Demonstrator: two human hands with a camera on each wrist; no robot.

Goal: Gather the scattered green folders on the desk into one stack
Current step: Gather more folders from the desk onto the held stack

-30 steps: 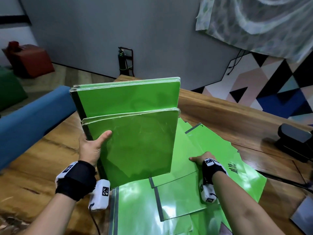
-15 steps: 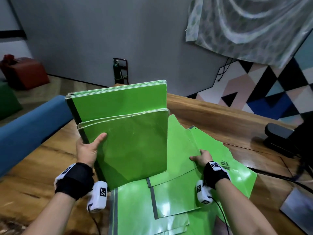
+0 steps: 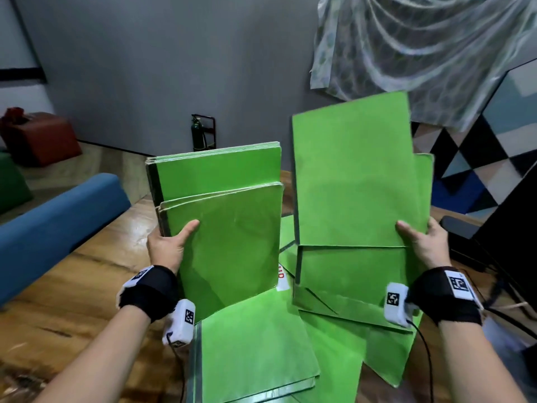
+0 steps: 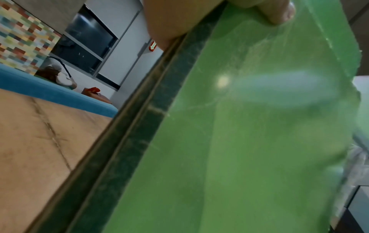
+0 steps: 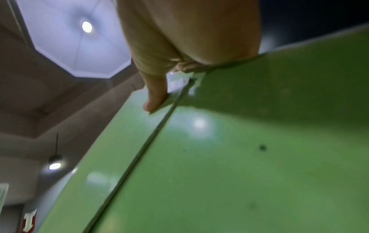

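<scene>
— What are your hands doing at this moment?

— My left hand point(image 3: 168, 248) is gripping an upright bundle of green folders point(image 3: 220, 228) by its dark spine edge, thumb lying across the front cover. In the left wrist view I am seeing that thumb point(image 4: 279, 14) pressing on the glossy green face, right beside the dark spine strip point(image 4: 139, 141).

— And the right?

— My right hand point(image 3: 424, 245) is holding a second set of folders point(image 3: 351, 187) raised on end, to the right of the first bundle and standing taller than it. The thumb is lying on the front, and in the right wrist view one finger point(image 5: 155, 94) is lying flat along the back sheet. So both hands are grasping folders, neither is released.

— Are the two bundles touching?

— I am seeing a narrow gap between them in the head view, so they are apart, side by side.

— What is lying on the table?

— More loose folders point(image 3: 255, 353) are lying flat on the wooden table point(image 3: 58, 301) below both hands, overlapping each other at different angles. A white label with red lettering point(image 3: 281, 279) is peeking out between them; I cannot read it whole.

— Anything else around?

— A blue bench point(image 3: 58, 210) is running along the table's left side, and a dark device point(image 3: 459, 231) is sitting on the table at the right.
</scene>
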